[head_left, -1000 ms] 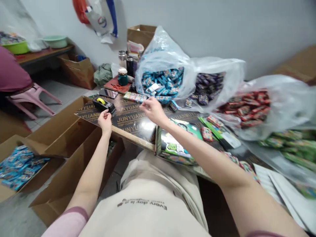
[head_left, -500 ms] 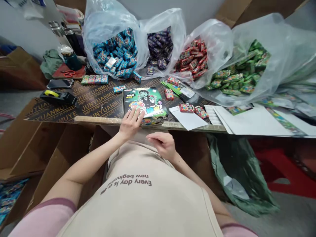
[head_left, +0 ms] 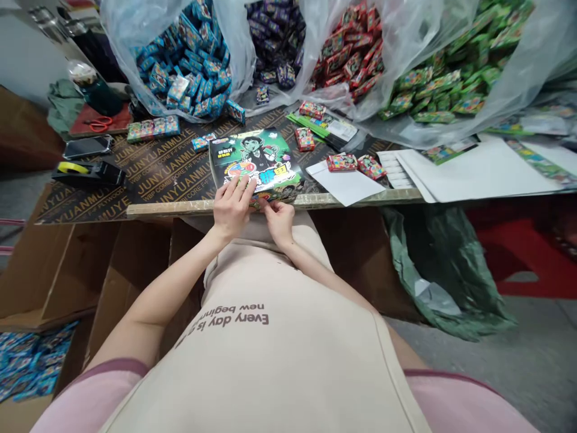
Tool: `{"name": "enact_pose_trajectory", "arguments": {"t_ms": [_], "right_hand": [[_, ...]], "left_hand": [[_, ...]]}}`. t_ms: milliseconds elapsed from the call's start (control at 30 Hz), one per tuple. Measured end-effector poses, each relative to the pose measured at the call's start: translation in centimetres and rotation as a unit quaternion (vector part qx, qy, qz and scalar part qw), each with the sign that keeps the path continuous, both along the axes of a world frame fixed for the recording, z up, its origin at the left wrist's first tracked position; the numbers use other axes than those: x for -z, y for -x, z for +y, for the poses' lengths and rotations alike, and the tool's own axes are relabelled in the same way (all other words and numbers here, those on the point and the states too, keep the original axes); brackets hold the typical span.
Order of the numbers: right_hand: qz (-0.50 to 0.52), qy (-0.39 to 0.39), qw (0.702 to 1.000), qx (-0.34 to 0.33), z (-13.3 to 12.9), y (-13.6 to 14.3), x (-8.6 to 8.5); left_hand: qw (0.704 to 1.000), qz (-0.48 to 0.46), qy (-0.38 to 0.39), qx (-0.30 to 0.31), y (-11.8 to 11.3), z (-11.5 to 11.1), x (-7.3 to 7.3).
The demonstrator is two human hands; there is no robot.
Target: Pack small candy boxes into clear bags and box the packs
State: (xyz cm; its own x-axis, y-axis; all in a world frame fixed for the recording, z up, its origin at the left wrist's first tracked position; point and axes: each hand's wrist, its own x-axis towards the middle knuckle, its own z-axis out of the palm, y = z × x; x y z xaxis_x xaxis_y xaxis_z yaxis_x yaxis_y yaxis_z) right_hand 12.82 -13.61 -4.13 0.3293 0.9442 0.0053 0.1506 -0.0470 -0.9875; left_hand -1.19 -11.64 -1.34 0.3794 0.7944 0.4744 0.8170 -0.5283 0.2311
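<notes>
A printed cardboard display box [head_left: 264, 153], green and black with a cartoon figure on its lid, lies closed at the table's front edge. My left hand [head_left: 232, 207] rests over its front left corner, fingers stretched flat across the lid. At the middle of the box's front side, my right hand [head_left: 280, 221] has its thumb and fingers drawn together against the lower front edge. Whatever may be between those fingertips is hidden. Red candy packs [head_left: 341, 162] lie on a white card [head_left: 347, 185] to the right of the box, and a blue pack [head_left: 204, 142] sits at its far left corner.
Clear plastic bags of blue packs [head_left: 198, 78], purple packs [head_left: 276, 39], red packs [head_left: 351, 51] and green packs [head_left: 473, 66] line the back. A tape dispenser [head_left: 90, 175], phone [head_left: 88, 146] and scissors [head_left: 100, 124] lie left. White cardboard sheets [head_left: 487, 171] are at right; a green bag [head_left: 446, 270] hangs below.
My right hand has moved from above my lap up to the box's front edge. My left hand stays on the lid. The whole view has shifted, with the table appearing higher.
</notes>
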Motion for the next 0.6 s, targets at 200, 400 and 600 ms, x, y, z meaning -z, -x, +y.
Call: {"name": "enact_pose_trajectory", "arguments": {"t_ms": [200,400,600], "right_hand": [[-0.205,0.073,0.976,-0.01,0.0,-1.2,0.5],[-0.248,0.077,0.966,-0.008,-2.0,-4.7,1.3],[-0.162,-0.114,0.979,0.04,0.5,-8.2,-0.9]], "left_hand": [[1.0,0.002,0.021,0.009,0.2,0.3,-0.1],[0.999,0.027,0.022,0.015,-0.3,-0.7,-1.2],[0.998,0.051,0.017,-0.027,-2.2,-0.3,-2.2]]}}
